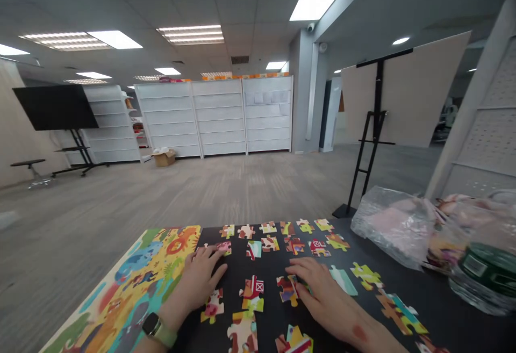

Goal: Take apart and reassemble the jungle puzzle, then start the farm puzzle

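Note:
My left hand [199, 283] lies flat on the black table [423, 294], fingers stretched, fingertips by a puzzle piece [224, 246] at the edge of the colourful puzzle board [137, 283]. A smartwatch [158, 330] is on that wrist. My right hand [322, 294] rests fingers-down beside a multicoloured piece [287, 290], its fingertips touching it. Several loose puzzle pieces [278, 243] are spread over the table in front of both hands.
Clear plastic bags [397, 224] with contents and a green-lidded container [489, 269] sit at the right. Beyond the table: open floor, a black easel stand [368, 149], white shelving [217, 116], a screen on a stand [56, 108], a cardboard box [164, 157].

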The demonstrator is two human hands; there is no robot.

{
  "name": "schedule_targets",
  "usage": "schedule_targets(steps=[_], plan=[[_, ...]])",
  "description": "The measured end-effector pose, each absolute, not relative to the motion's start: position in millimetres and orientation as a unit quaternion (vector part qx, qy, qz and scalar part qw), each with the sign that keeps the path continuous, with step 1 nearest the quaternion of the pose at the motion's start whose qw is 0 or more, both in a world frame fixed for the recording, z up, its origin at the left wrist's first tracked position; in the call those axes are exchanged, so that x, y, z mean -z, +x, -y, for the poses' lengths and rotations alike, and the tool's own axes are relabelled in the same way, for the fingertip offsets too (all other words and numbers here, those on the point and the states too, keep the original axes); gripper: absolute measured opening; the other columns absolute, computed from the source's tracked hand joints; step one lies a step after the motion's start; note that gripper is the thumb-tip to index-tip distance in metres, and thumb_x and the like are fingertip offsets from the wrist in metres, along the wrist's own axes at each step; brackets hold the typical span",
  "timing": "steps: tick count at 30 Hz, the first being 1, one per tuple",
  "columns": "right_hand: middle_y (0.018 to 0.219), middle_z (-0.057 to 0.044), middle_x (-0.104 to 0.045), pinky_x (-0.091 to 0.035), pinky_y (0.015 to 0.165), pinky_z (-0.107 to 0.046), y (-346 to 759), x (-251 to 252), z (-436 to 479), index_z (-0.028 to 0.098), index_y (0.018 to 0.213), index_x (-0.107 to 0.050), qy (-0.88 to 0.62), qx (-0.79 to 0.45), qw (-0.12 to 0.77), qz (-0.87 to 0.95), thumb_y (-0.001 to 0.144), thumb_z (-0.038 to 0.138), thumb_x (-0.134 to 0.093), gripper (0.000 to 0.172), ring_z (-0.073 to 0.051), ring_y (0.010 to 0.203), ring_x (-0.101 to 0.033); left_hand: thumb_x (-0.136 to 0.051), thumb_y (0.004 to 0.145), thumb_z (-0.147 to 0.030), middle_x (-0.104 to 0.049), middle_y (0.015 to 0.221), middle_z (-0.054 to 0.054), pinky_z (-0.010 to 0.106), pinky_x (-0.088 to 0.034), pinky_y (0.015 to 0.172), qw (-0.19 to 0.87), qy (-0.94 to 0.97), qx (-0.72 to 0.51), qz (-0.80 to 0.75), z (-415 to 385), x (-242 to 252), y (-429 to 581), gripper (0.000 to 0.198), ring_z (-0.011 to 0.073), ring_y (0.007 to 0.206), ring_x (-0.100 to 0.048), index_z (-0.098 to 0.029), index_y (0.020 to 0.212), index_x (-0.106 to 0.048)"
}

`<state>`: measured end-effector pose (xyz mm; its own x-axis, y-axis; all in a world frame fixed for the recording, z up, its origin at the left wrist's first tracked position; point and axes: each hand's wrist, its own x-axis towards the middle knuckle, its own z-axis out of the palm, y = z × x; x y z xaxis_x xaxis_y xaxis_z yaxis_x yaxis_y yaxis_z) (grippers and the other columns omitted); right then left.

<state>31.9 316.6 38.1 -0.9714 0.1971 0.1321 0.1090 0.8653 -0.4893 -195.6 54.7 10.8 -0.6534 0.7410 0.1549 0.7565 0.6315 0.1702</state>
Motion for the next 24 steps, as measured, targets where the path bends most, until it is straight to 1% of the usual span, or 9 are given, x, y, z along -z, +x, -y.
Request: schedule_targets(steps=[3, 7, 9, 13, 16, 18, 21, 22, 24], plan=[[0.144, -0.012, -0.06, -0.034, 0.117, -0.051, 33.8, -41.4, -313.5, 0.023, 0.129, -0.067, -0.09, -0.244, 0.07, 0.963, 0.097, 0.03, -0.038, 0.044, -0.029, 0.139, -0.048, -0.043, 0.103, -0.042, -0.059, 0.145, 0.008, 0.058, -0.037, 0.11, 0.027, -0.419, 0.125, 0.899, -50.0, -10.5, -197.5, 0.039, 0.0369, 0.138, -0.048, -0.032, 0.135, -0.063], [0.146, -0.012, -0.058, -0.033, 0.117, -0.049, 22.4, -42.0, -308.2, 0.021, 0.131, -0.066, -0.093, -0.241, 0.059, 0.964, 0.096, 0.025, -0.038, 0.045, -0.028, 0.141, -0.046, -0.045, 0.103, -0.041, -0.049, 0.156, 0.009, 0.057, -0.036, 0.115, 0.029, -0.434, 0.149, 0.888, -65.4, -15.4, -186.6, 0.045, 0.0339, 0.142, -0.045, -0.03, 0.145, -0.055], [0.151, -0.012, -0.054, -0.032, 0.117, -0.049, 7.2, -42.0, -305.5, 0.02, 0.136, -0.063, -0.085, -0.232, 0.055, 0.968, 0.094, 0.025, -0.042, 0.048, -0.029, 0.143, -0.042, -0.047, 0.102, -0.042, -0.045, 0.159, 0.009, 0.056, -0.034, 0.118, 0.019, -0.481, 0.155, 0.863, -85.2, -19.7, -174.2, 0.048, 0.0324, 0.144, -0.043, -0.028, 0.148, -0.051], [0.159, -0.013, -0.045, -0.031, 0.116, -0.058, -26.2, -40.1, -302.8, 0.018, 0.15, -0.05, -0.054, -0.189, 0.062, 0.979, 0.095, 0.032, -0.046, 0.057, -0.035, 0.145, -0.038, -0.048, 0.103, -0.043, -0.053, 0.153, 0.011, 0.056, -0.035, 0.118, -0.004, -0.534, 0.14, 0.834, -119.4, -23.1, -153.1, 0.046, 0.0328, 0.141, -0.048, -0.026, 0.146, -0.055], [0.154, -0.013, -0.051, -0.031, 0.113, -0.062, -37.6, -38.0, -306.4, 0.018, 0.143, -0.057, -0.052, -0.178, 0.069, 0.98, 0.095, 0.034, -0.048, 0.051, -0.038, 0.139, -0.042, -0.047, 0.103, -0.041, -0.057, 0.149, 0.013, 0.056, -0.036, 0.117, 0.004, -0.518, 0.133, 0.845, -120.9, -19.0, -153.2, 0.044, 0.0328, 0.138, -0.052, -0.023, 0.142, -0.059], [0.153, -0.012, -0.052, -0.032, 0.113, -0.061, -36.2, -38.8, -313.4, 0.019, 0.142, -0.058, -0.058, -0.184, 0.077, 0.978, 0.094, 0.032, -0.05, 0.05, -0.037, 0.138, -0.043, -0.045, 0.104, -0.041, -0.055, 0.151, 0.013, 0.057, -0.035, 0.117, 0.005, -0.5, 0.13, 0.856, -113.8, -16.4, -158.2, 0.045, 0.0339, 0.14, -0.049, -0.023, 0.143, -0.058], [0.153, -0.013, -0.052, -0.034, 0.115, -0.052, -22.8, -45.7, -329.1, 0.016, 0.142, -0.057, -0.078, -0.196, 0.101, 0.972, 0.093, 0.018, -0.043, 0.05, -0.031, 0.139, -0.043, -0.043, 0.104, -0.042, -0.048, 0.156, 0.015, 0.06, -0.034, 0.117, -0.003, -0.491, 0.14, 0.86, -103.1, -18.0, -160.0, 0.049, 0.0364, 0.144, -0.043, -0.02, 0.147, -0.054], [0.149, -0.012, -0.056, -0.035, 0.115, -0.048, -15.7, -48.8, -333.8, 0.016, 0.137, -0.061, -0.082, -0.199, 0.108, 0.97, 0.09, 0.011, -0.041, 0.051, -0.028, 0.137, -0.045, -0.043, 0.104, -0.041, -0.049, 0.154, 0.016, 0.058, -0.035, 0.117, -0.003, -0.499, 0.152, 0.853, -100.7, -20.5, -157.4, 0.048, 0.0362, 0.143, -0.043, -0.02, 0.146, -0.055], [0.132, -0.01, -0.067, -0.038, 0.113, -0.041, 0.6, -54.3, -338.4, 0.017, 0.117, -0.073, -0.078, -0.203, 0.11, 0.97, 0.082, 0.002, -0.041, 0.049, -0.024, 0.127, -0.053, -0.044, 0.103, -0.039, -0.056, 0.145, 0.015, 0.052, -0.041, 0.113, -0.007, -0.528, 0.187, 0.828, -97.2, -27.7, -149.5, 0.043, 0.0331, 0.135, -0.051, -0.021, 0.138, -0.062]])
